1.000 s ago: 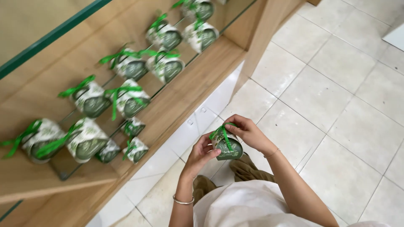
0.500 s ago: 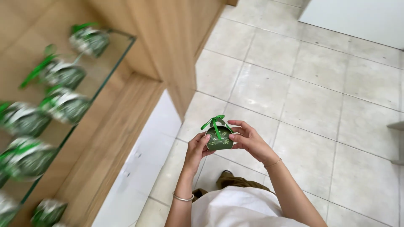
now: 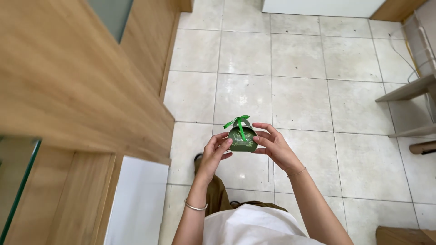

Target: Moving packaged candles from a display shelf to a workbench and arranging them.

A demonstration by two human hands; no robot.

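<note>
My left hand [image 3: 213, 154] and my right hand [image 3: 274, 146] each with a closed grip on the small dark green paper gift box with a green ribbon bow [image 3: 241, 136], box between both hands, above the pale tiled floor [image 3: 299, 90], to the right of the tall wooden cabinet [image 3: 77, 77]

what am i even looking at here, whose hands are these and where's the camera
There is no machine here. The camera sits on a person's head and looks straight down, so you see their own two arms from above. The left hand and right hand together hold a small green gift box tied with a green ribbon. Below is a pale tiled floor. A wooden cabinet stands on the left. Each wrist wears a thin bracelet.
</note>
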